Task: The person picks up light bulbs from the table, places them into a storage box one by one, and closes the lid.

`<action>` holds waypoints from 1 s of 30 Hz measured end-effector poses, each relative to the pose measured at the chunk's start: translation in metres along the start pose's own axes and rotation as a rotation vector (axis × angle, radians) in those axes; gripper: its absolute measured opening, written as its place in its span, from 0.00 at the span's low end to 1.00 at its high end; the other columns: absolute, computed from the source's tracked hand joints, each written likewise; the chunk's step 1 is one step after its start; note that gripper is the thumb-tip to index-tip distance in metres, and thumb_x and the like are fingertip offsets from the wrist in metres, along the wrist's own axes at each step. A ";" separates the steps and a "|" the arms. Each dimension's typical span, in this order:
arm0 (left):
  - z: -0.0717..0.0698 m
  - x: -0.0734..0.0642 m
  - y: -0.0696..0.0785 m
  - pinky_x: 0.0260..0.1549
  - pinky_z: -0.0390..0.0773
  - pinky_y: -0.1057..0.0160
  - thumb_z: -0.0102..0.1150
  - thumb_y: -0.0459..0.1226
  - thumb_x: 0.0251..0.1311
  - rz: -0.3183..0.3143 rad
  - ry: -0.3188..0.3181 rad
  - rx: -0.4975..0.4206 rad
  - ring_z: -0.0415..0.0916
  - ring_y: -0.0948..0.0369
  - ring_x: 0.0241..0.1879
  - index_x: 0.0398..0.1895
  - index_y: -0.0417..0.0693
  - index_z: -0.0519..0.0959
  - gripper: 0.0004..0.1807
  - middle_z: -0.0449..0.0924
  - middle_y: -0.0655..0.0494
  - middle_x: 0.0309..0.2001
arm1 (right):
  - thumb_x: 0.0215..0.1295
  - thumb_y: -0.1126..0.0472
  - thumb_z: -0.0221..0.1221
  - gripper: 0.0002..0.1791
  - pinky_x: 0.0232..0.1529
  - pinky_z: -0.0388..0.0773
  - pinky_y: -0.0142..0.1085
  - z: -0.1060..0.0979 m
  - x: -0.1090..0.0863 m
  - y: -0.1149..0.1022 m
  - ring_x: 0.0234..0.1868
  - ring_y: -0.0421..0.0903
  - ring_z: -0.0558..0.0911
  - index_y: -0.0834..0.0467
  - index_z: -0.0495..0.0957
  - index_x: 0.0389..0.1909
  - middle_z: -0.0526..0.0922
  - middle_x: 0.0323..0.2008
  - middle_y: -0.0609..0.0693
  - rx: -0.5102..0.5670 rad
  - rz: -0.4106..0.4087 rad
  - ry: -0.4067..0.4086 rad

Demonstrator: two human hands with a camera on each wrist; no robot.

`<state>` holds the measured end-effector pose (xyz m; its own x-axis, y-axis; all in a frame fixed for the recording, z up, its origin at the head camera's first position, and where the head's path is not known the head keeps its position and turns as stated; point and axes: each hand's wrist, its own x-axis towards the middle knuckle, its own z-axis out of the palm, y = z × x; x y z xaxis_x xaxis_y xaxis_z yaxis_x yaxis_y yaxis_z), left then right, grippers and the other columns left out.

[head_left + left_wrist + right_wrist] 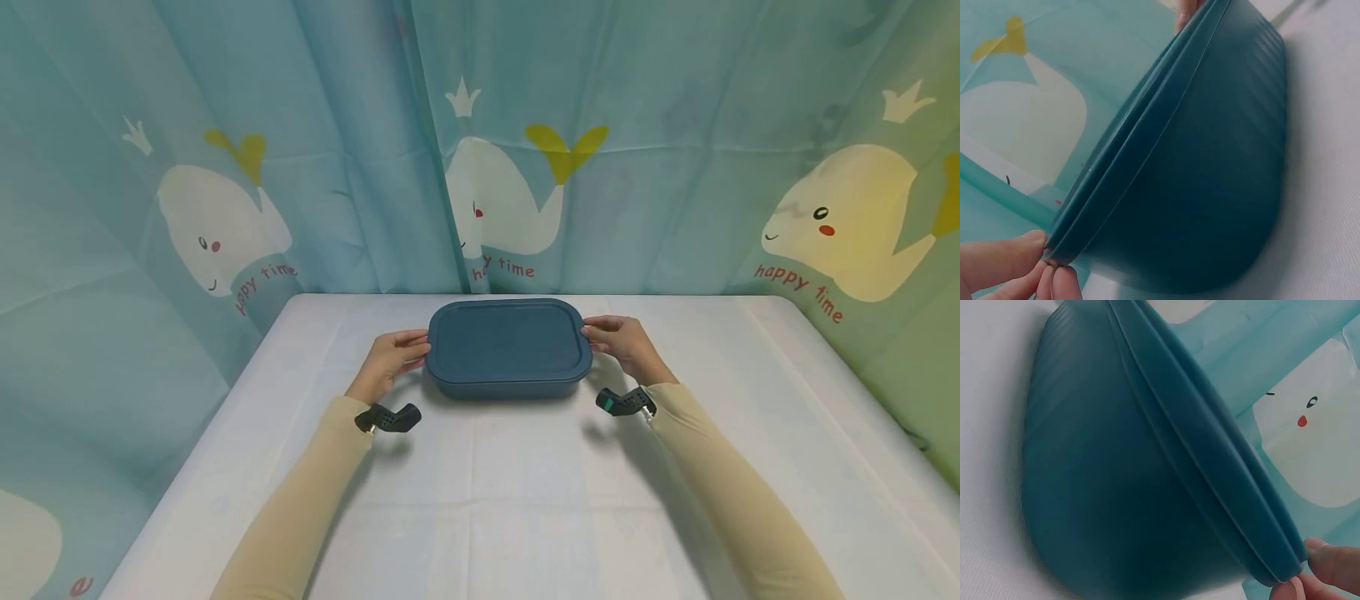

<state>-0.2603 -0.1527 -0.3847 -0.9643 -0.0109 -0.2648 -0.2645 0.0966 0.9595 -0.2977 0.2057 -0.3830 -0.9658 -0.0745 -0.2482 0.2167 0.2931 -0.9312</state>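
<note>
A dark blue rectangular food container (510, 342) with rounded corners and its lid on stands near the back of the white table. My left hand (391, 363) pinches the rim at its left end, thumb on top and fingertips beneath, as the left wrist view shows at the lid edge (1141, 119). At the opposite end my right hand (624, 343) pinches the rim the same way, and the right wrist view shows thumb and fingers around the lid's corner (1285, 565). The container's ribbed wall (1229, 125) slopes down toward the tabletop. Whatever is inside stays hidden under the lid.
White cloth covers the table (480, 500). A blue-green curtain (360, 150) printed with whales hangs along the back and sides, close to the table's far edge. Small black camera mounts (390, 418) are strapped on both wrists.
</note>
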 end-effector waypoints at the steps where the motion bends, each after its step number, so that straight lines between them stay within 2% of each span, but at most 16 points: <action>1: 0.000 0.000 0.000 0.39 0.80 0.75 0.55 0.30 0.62 -0.002 0.000 -0.003 0.76 0.74 0.35 0.63 0.37 0.68 0.25 0.73 0.42 0.59 | 0.65 0.62 0.57 0.26 0.46 0.79 0.24 0.000 0.000 0.000 0.34 0.31 0.77 0.69 0.68 0.61 0.78 0.45 0.50 0.010 0.007 -0.002; 6: 0.000 0.000 0.001 0.41 0.81 0.74 0.56 0.30 0.62 -0.003 0.004 -0.005 0.76 0.74 0.34 0.63 0.37 0.68 0.25 0.74 0.44 0.58 | 0.65 0.62 0.57 0.26 0.46 0.79 0.26 -0.001 0.001 -0.001 0.32 0.31 0.78 0.70 0.67 0.61 0.77 0.36 0.42 0.037 0.044 -0.015; 12: 0.001 0.000 -0.001 0.35 0.80 0.76 0.56 0.29 0.61 0.014 0.012 -0.013 0.76 0.74 0.31 0.62 0.35 0.69 0.24 0.79 0.54 0.45 | 0.65 0.64 0.56 0.27 0.41 0.80 0.23 -0.002 0.004 0.000 0.31 0.31 0.78 0.71 0.65 0.62 0.77 0.31 0.39 0.090 0.070 -0.034; 15: 0.001 0.000 -0.002 0.35 0.80 0.76 0.56 0.30 0.62 0.018 0.008 -0.010 0.76 0.74 0.31 0.62 0.36 0.69 0.24 0.78 0.52 0.47 | 0.66 0.66 0.55 0.27 0.37 0.79 0.21 -0.003 0.004 0.001 0.29 0.31 0.77 0.72 0.62 0.64 0.77 0.28 0.38 0.150 0.092 -0.062; 18: 0.001 0.000 -0.001 0.39 0.80 0.74 0.56 0.31 0.62 0.010 0.004 0.002 0.76 0.73 0.33 0.63 0.37 0.69 0.24 0.75 0.45 0.55 | 0.67 0.67 0.53 0.27 0.34 0.78 0.21 -0.003 0.004 0.002 0.29 0.31 0.77 0.72 0.60 0.64 0.78 0.27 0.38 0.200 0.101 -0.080; 22: 0.001 0.000 -0.001 0.43 0.81 0.72 0.56 0.32 0.63 -0.007 0.003 0.015 0.76 0.73 0.34 0.64 0.39 0.68 0.25 0.72 0.43 0.60 | 0.67 0.67 0.53 0.27 0.33 0.78 0.20 -0.002 0.005 0.004 0.29 0.31 0.77 0.72 0.60 0.65 0.78 0.28 0.38 0.225 0.096 -0.083; 26: 0.000 0.000 -0.001 0.44 0.81 0.71 0.55 0.32 0.63 -0.015 -0.009 -0.001 0.76 0.73 0.34 0.64 0.39 0.67 0.26 0.72 0.44 0.60 | 0.67 0.67 0.53 0.27 0.34 0.78 0.20 -0.003 0.006 0.005 0.30 0.31 0.77 0.72 0.60 0.65 0.78 0.28 0.38 0.247 0.099 -0.095; 30: -0.002 -0.001 -0.002 0.45 0.80 0.71 0.55 0.32 0.63 -0.009 -0.033 -0.020 0.76 0.74 0.33 0.65 0.39 0.66 0.26 0.75 0.48 0.55 | 0.66 0.67 0.54 0.27 0.34 0.78 0.21 -0.004 0.007 0.005 0.30 0.31 0.78 0.72 0.60 0.64 0.78 0.27 0.38 0.262 0.099 -0.103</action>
<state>-0.2590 -0.1544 -0.3858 -0.9608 0.0208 -0.2764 -0.2741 0.0762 0.9587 -0.3038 0.2106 -0.3885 -0.9214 -0.1582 -0.3549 0.3517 0.0489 -0.9349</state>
